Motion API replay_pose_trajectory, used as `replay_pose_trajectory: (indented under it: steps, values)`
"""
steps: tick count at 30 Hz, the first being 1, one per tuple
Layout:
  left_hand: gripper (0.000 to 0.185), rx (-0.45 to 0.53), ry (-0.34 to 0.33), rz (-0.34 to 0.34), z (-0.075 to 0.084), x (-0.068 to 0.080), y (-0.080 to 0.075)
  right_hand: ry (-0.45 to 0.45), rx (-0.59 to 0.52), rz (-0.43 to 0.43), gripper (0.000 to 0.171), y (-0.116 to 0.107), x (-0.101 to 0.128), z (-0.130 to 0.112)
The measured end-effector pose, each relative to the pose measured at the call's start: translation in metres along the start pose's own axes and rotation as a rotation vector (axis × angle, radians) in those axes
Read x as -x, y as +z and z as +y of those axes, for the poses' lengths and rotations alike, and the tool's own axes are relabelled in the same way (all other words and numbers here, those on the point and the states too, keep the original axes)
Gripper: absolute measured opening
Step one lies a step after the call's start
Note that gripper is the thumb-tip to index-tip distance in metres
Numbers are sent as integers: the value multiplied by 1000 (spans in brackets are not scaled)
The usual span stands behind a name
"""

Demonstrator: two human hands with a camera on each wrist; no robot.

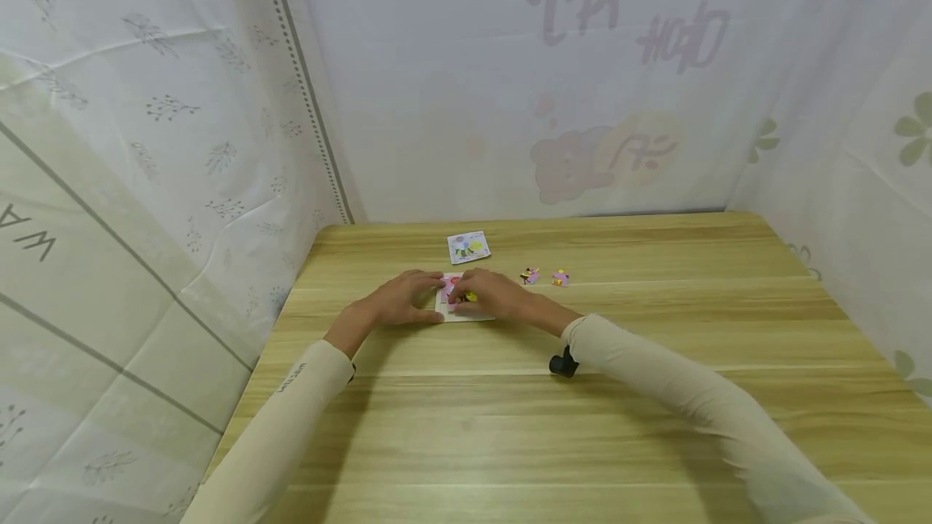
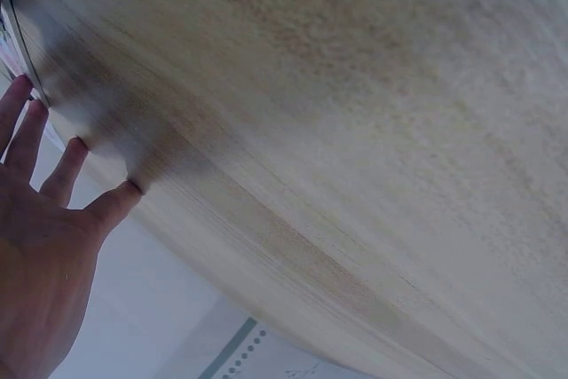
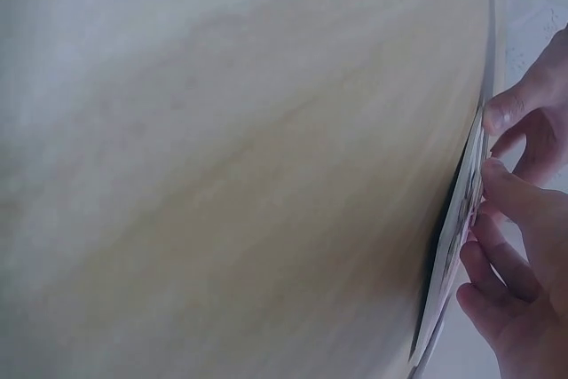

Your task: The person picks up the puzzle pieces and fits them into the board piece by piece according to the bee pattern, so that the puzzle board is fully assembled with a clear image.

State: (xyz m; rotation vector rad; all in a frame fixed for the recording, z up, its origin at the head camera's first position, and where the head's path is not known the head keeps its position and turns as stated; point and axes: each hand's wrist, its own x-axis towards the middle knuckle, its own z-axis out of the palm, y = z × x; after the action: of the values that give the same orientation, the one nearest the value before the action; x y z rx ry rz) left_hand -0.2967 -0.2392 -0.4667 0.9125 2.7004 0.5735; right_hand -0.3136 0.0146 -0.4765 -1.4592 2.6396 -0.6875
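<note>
A small white puzzle board (image 1: 466, 318) lies on the table between both hands, with pink and yellow puzzle pieces in it. My left hand (image 1: 400, 297) rests at its left edge, thumb and fingers spread and fairly straight; the left wrist view shows the fingertips (image 2: 35, 106) by the rim. Over the board, my right hand (image 1: 495, 295) bends its fingers and pinches a pink puzzle piece (image 1: 451, 307), mostly hidden under the fingertips. From the right wrist, the board (image 3: 437, 286) appears edge-on, with the right thumb (image 3: 506, 184) at its surface.
Two loose puzzle pieces, one pink and black (image 1: 530, 275) and one pink and yellow (image 1: 560, 278), lie right of the board. Behind it lies a square picture card (image 1: 468, 247) with a bee. Printed cloth (image 1: 451, 103) hangs behind the wooden table (image 1: 466, 427) and at both sides.
</note>
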Motion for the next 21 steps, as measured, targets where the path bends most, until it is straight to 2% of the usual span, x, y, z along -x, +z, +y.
replay_pose_trajectory:
  steps: [21]
  values:
    - [78, 5, 5, 8, 2, 0, 0, -13, 37, -19, 17, 8, -6, -6]
